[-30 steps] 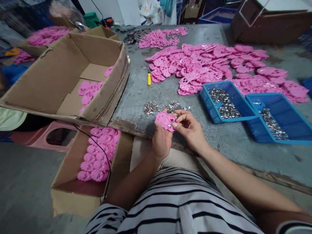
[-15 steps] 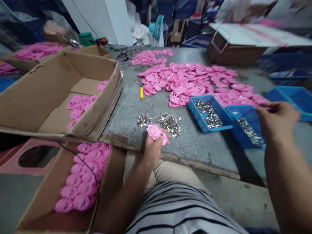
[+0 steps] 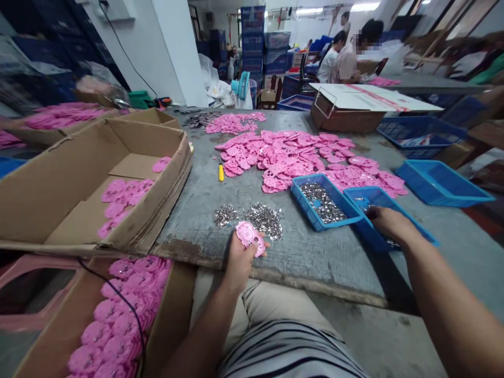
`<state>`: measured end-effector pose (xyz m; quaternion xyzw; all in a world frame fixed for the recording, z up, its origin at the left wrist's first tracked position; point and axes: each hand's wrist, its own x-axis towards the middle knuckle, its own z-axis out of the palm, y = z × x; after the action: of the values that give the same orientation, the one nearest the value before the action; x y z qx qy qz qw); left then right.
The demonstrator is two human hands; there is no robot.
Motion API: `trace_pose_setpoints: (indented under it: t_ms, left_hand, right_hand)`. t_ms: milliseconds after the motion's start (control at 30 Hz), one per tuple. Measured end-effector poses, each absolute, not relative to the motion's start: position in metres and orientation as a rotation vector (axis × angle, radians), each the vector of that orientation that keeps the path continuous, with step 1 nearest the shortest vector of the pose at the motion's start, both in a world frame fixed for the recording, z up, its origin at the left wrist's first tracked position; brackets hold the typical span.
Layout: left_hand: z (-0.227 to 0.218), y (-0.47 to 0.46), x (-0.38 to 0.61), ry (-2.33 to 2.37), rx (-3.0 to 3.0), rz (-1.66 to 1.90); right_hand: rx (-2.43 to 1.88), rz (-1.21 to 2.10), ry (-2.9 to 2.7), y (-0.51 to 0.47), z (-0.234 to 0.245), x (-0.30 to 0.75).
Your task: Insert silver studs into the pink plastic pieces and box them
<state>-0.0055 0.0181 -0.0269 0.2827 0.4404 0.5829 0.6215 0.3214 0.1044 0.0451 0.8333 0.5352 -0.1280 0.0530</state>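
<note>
A flat pink plastic piece (image 3: 248,235) is being gripped by the left hand (image 3: 241,258); the right hand's (image 3: 389,224) grasp, at a blue tray (image 3: 369,231), is being hidden.

No lettering or numbers are showing legibly. Beyond the right hand (image 3: 388,222), red streaks (image 3: 378,98) are crossing a flat white rectangular board (image 3: 360,101), possibly print, though blur is keeping them unreadable.
</note>
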Motion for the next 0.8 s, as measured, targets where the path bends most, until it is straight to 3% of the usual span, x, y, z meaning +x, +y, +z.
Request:
trace_pose_setpoints:
  t_ms: [800]
  left_hand:
    - [-0.0273,0.0182,-0.0072,1.024,0.697,1.297]
  right_hand:
    - [2.470,-0.266,1.652,0.1035,0.0403,0.3232]
